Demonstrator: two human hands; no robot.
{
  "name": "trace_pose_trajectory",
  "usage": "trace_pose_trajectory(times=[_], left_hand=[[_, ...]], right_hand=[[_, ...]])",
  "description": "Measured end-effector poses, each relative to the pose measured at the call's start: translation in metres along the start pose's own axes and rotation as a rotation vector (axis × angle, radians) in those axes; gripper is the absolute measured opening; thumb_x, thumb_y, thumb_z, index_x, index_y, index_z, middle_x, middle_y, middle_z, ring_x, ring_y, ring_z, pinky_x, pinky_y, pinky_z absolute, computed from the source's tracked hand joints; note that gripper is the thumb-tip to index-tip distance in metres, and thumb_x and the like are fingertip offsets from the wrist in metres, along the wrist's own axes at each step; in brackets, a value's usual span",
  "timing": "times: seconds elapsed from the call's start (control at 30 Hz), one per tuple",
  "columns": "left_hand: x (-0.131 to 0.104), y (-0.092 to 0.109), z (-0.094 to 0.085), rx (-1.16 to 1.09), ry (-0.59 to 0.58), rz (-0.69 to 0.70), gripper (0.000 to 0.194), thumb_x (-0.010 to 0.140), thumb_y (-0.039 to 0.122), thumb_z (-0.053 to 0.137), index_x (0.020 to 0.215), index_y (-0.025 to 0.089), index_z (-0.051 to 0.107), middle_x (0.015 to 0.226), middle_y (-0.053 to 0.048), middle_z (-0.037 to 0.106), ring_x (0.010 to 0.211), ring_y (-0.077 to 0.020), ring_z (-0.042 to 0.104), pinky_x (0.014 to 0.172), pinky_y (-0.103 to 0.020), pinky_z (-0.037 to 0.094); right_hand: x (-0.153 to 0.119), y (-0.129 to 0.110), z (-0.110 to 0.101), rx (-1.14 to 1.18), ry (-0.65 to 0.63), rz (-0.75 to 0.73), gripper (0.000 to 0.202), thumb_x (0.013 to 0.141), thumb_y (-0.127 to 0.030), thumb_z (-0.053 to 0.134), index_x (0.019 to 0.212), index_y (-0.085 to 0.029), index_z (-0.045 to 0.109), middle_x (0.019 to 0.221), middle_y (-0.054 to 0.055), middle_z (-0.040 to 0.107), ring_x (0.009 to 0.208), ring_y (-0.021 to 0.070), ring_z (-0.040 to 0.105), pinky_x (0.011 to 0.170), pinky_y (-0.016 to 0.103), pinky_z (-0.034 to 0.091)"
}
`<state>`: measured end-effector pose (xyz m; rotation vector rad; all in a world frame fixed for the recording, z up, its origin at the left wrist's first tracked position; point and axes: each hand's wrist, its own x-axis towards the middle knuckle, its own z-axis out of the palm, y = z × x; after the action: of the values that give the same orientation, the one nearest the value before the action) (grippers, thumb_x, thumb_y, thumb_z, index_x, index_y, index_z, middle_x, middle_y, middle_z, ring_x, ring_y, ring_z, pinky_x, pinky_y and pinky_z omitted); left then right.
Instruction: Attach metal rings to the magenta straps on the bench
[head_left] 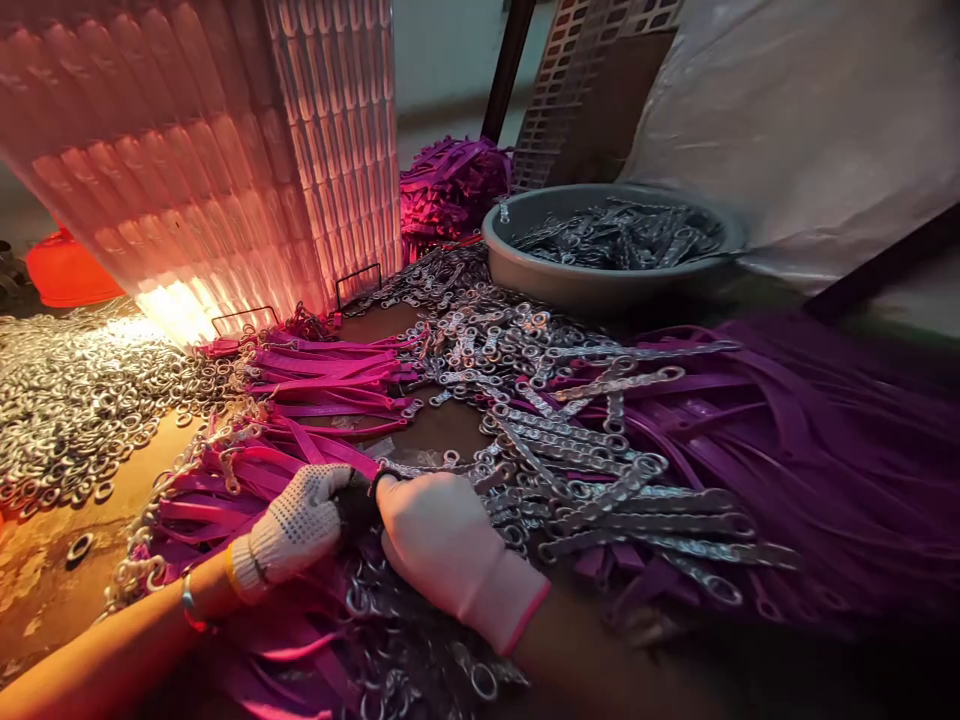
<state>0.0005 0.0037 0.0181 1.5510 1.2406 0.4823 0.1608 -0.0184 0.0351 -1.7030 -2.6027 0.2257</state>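
My left hand (296,525), in a dotted knit glove with dark fingertips, is closed in a pinch at the end of a magenta strap (360,459). My right hand (442,545), in a plain pale glove with a pink cuff edge, is closed at the same strap end, its fingers almost touching the left ones. A small dark loop shows between the fingertips; the exact grip is partly hidden. Under and beside the hands lie more magenta straps (217,510) with metal ends. Right of my right hand is a heap of flat silver chain pieces (622,500).
Loose metal rings (82,400) cover the table's left side. A grey basin (600,285) of metal pieces stands at the back right. Purple straps (810,440) spread on the right. A translucent ribbed panel (210,150) rises at the back left, with a bright light behind its base.
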Motion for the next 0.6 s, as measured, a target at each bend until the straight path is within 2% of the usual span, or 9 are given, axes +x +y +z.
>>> trace_pose_trajectory(times=[0.07,0.13,0.2,0.27,0.3,0.37,0.43,0.5,0.6], left_hand=[[-0.002,0.005,-0.002,-0.108,-0.051,-0.033,0.023,0.079,0.034,0.064,0.079,0.010,0.064,0.068,-0.002,0.057,0.060,-0.0100,0.044,0.052,-0.020,0.035],[-0.004,0.006,-0.003,-0.194,-0.048,-0.044,0.032,0.080,0.037,0.067,0.096,0.010,0.068,0.076,-0.005,0.063,0.062,-0.0105,0.048,0.053,-0.021,0.039],[-0.007,0.005,-0.005,-0.259,-0.023,-0.050,0.042,0.080,0.041,0.067,0.111,0.011,0.066,0.075,-0.005,0.063,0.054,-0.0078,0.045,0.048,-0.019,0.035],[-0.009,0.003,-0.006,-0.360,-0.053,-0.036,0.051,0.081,0.045,0.065,0.119,0.011,0.063,0.071,-0.004,0.063,0.043,-0.0044,0.037,0.040,-0.018,0.026],[-0.010,0.003,-0.007,-0.423,-0.086,-0.019,0.054,0.081,0.046,0.064,0.122,0.011,0.062,0.072,-0.005,0.064,0.040,-0.0033,0.034,0.038,-0.018,0.023],[-0.012,0.003,-0.009,-0.543,-0.123,0.016,0.055,0.082,0.044,0.064,0.125,0.010,0.059,0.082,-0.010,0.067,0.039,-0.0018,0.033,0.036,-0.018,0.021],[-0.013,0.005,-0.011,-0.643,-0.119,0.014,0.051,0.084,0.037,0.062,0.127,0.010,0.058,0.097,-0.014,0.068,0.040,-0.0005,0.033,0.036,-0.017,0.021],[-0.012,0.010,-0.013,-0.749,-0.100,-0.047,0.044,0.084,0.027,0.060,0.124,0.011,0.058,0.105,-0.015,0.067,0.042,0.0002,0.033,0.036,-0.016,0.021],[-0.007,0.018,-0.015,-0.881,-0.019,-0.209,0.034,0.079,0.014,0.059,0.113,0.012,0.060,0.093,-0.008,0.064,0.043,-0.0010,0.037,0.032,-0.013,0.021]], right_hand=[[-0.001,0.000,-0.004,0.016,-0.020,0.056,0.018,0.080,-0.011,0.051,0.091,-0.015,0.065,0.070,0.010,0.069,0.067,0.0222,0.068,0.054,0.028,0.034],[-0.003,0.007,-0.011,0.011,-0.037,0.067,0.015,0.080,-0.015,0.055,0.090,-0.016,0.067,0.076,0.011,0.070,0.074,0.0223,0.067,0.062,0.029,0.039],[-0.005,0.022,-0.019,0.003,-0.054,0.011,0.015,0.080,-0.026,0.061,0.087,-0.016,0.070,0.090,0.013,0.070,0.088,0.0250,0.065,0.071,0.032,0.042],[-0.006,0.046,-0.023,0.018,-0.054,-0.003,0.020,0.082,-0.033,0.060,0.088,-0.017,0.072,0.101,0.013,0.069,0.097,0.0252,0.062,0.076,0.032,0.044],[-0.005,0.059,-0.023,0.026,-0.037,0.051,0.021,0.084,-0.032,0.057,0.090,-0.018,0.072,0.102,0.012,0.069,0.097,0.0234,0.062,0.076,0.030,0.044],[-0.001,0.086,-0.018,-0.035,0.033,0.284,0.022,0.087,-0.025,0.052,0.094,-0.017,0.071,0.099,0.012,0.069,0.093,0.0222,0.064,0.073,0.029,0.044],[0.005,0.107,-0.008,-0.160,0.065,0.498,0.024,0.086,-0.019,0.049,0.095,-0.013,0.071,0.094,0.016,0.069,0.090,0.0262,0.065,0.068,0.031,0.044],[0.011,0.119,0.002,-0.224,0.036,0.592,0.026,0.085,-0.014,0.049,0.097,-0.009,0.071,0.091,0.020,0.068,0.090,0.0308,0.066,0.064,0.033,0.044],[0.016,0.123,0.012,-0.167,-0.028,0.624,0.031,0.084,-0.008,0.045,0.103,-0.006,0.069,0.094,0.022,0.068,0.088,0.0330,0.067,0.062,0.034,0.044]])
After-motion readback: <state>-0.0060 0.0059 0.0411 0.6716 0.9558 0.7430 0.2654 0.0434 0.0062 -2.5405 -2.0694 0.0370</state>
